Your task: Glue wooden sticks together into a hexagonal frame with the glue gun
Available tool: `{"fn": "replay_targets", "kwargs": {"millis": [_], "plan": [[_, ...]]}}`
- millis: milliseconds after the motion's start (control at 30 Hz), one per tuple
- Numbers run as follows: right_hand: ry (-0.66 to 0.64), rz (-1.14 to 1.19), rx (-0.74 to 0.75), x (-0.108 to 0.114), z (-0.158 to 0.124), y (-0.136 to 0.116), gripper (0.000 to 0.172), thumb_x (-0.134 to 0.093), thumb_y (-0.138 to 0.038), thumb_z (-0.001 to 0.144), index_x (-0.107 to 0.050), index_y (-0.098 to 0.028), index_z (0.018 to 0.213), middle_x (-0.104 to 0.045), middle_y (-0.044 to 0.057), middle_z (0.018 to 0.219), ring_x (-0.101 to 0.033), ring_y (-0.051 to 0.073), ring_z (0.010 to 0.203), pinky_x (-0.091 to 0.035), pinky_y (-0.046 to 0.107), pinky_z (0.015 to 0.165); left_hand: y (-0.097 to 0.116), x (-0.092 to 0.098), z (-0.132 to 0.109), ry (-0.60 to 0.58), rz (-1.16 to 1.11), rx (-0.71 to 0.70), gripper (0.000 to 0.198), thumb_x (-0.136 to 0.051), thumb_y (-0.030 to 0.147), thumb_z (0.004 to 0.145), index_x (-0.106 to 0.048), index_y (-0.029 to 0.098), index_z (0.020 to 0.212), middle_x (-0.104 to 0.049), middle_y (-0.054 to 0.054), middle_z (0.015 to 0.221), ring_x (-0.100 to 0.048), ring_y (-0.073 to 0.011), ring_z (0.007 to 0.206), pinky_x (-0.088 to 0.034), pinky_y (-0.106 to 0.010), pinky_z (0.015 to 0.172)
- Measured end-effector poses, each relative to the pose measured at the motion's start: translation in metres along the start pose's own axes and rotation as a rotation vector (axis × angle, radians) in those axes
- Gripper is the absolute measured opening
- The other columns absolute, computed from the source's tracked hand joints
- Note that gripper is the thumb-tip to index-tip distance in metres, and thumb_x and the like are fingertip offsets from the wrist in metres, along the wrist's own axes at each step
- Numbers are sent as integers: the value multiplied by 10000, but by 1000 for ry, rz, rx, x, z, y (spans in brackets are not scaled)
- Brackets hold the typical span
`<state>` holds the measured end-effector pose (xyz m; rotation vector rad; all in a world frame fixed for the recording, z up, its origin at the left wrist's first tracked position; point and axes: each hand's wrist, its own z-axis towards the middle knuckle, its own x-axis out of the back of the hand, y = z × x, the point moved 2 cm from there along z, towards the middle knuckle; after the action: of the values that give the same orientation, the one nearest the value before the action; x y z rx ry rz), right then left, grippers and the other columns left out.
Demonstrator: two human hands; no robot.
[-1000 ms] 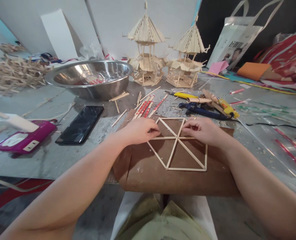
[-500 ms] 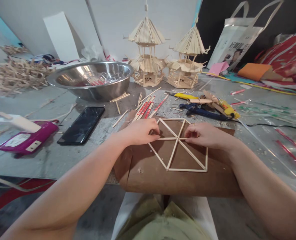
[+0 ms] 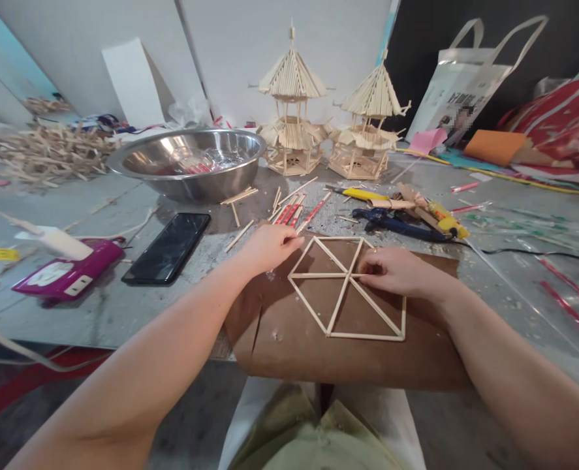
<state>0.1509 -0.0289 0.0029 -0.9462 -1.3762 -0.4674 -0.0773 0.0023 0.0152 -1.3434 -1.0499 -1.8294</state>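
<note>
A hexagonal frame of thin wooden sticks [image 3: 338, 307], with spokes meeting at its centre, lies on a brown board [image 3: 289, 359]. My right hand [image 3: 391, 271] rests over its right side, fingers closed on a spoke near the centre. My left hand [image 3: 272, 249] is apart from the frame, off its upper left corner. Its thumb and fingers are curled together beside the near ends of loose sticks in red-printed wrappers [image 3: 289, 212]. Whatever those fingertips may hold is hidden.
Two stick-built pagodas [image 3: 294, 137] stand behind, beside a steel basin [image 3: 186, 156]. A phone [image 3: 166, 249] and purple power strip [image 3: 68, 271] lie left. A blue glue gun [image 3: 401, 223] and yellow cutter [image 3: 365, 194] lie right.
My left hand has let go of the frame's left side and moved up and left towards the loose sticks. My right hand stays on the frame.
</note>
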Motion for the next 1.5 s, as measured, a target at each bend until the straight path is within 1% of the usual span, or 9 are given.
{"fn": "replay_targets", "kwargs": {"millis": [133,367,633,967,1067,1167,1267,1333,1500], "plan": [[25,-15,-15,1,0,-3,204,-452,-302,757,-617,-182,764,-640,38,747,-549,138,666,-372,230,600,-1,1,-1,1,-21,42,333,-384,370,786,-499,148,567,-405,35,477,-330,-67,457,-240,-207,474],[50,-28,-26,0,1,-3,200,-452,-308,753,-610,-185,749,-640,35,739,-552,140,669,-370,234,607,-1,1,-1,-19,-43,39,303,-415,373,770,-572,145,649,-517,10,552,-412,-82,510,-288,-206,511],[137,-28,-7,1,0,-7,183,-458,-290,746,-601,-181,711,-619,28,684,-523,127,608,-348,227,562,-6,-2,1,-24,3,50,294,-407,362,772,-566,151,643,-536,8,555,-435,-86,508,-294,-204,509],[218,72,10,11,-7,-1,191,-468,-303,741,-602,-172,707,-608,20,667,-514,115,592,-350,220,562,-7,-1,0,-12,12,65,297,-393,364,776,-607,165,730,-616,-19,670,-515,-120,600,-340,-223,556],[254,103,-6,13,-8,1,190,-480,-312,736,-601,-170,700,-604,16,653,-508,109,576,-348,216,551,-7,-2,0,-34,-3,32,251,-405,328,772,-610,186,809,-634,-19,771,-538,-126,668,-363,-228,605],[287,128,-28,14,-8,3,184,-492,-315,729,-598,-171,684,-597,8,631,-502,104,560,-347,212,538,-5,-4,0,-92,43,-65,203,-423,277,757,-600,197,818,-623,-23,832,-540,-148,755,-372,-249,662],[336,168,-82,14,-6,7,191,-508,-331,718,-598,-172,661,-594,5,618,-497,99,537,-347,207,513,-4,-6,0,-111,159,-136,224,-445,342,753,-581,164,733,-591,-52,764,-522,-184,778,-374,-292,697],[366,181,-114,13,-5,9,195,-516,-337,711,-601,-172,652,-590,4,601,-491,98,520,-347,208,497,-3,-6,0,-97,211,-166,287,-448,401,752,-576,145,735,-578,-72,767,-513,-201,796,-371,-320,731],[439,230,-109,10,-4,11,182,-529,-328,706,-606,-171,654,-593,12,605,-487,99,513,-359,206,483,3,-9,-4,-37,220,-223,393,-440,484,745,-587,169,928,-570,-88,947,-482,-240,927,-330,-383,825]]}}
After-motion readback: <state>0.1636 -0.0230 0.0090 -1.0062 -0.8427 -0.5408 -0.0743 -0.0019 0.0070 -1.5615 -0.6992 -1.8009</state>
